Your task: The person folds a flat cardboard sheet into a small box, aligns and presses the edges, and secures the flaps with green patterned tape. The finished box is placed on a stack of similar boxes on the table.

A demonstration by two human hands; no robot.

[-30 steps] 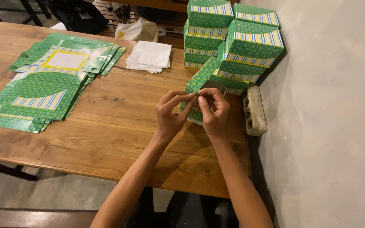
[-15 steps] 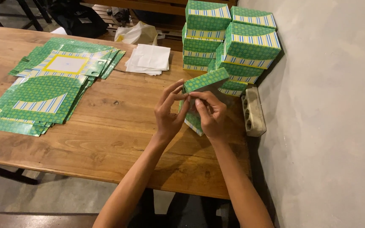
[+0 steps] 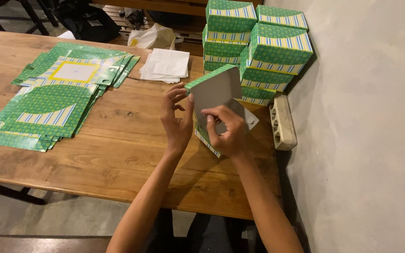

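Note:
Both my hands hold a green patterned cardboard box (image 3: 217,89) that is partly folded, its grey inside facing me. My left hand (image 3: 176,119) pinches its left edge near the top corner. My right hand (image 3: 226,129) grips the lower flaps in front. The box is lifted just above the wooden table (image 3: 118,150). Behind it, a stack of finished green boxes (image 3: 258,47) with striped bands stands against the wall.
A pile of flat unfolded green box blanks (image 3: 57,100) lies on the left of the table. White paper sheets (image 3: 167,65) lie at the back centre. A beige power strip (image 3: 282,122) rests by the wall on the right. A white plastic bag (image 3: 153,35) sits beyond the table.
The box has been lifted and turned, so its grey inside panel now faces me. Both hands rose with it and shifted their grip on the flaps.

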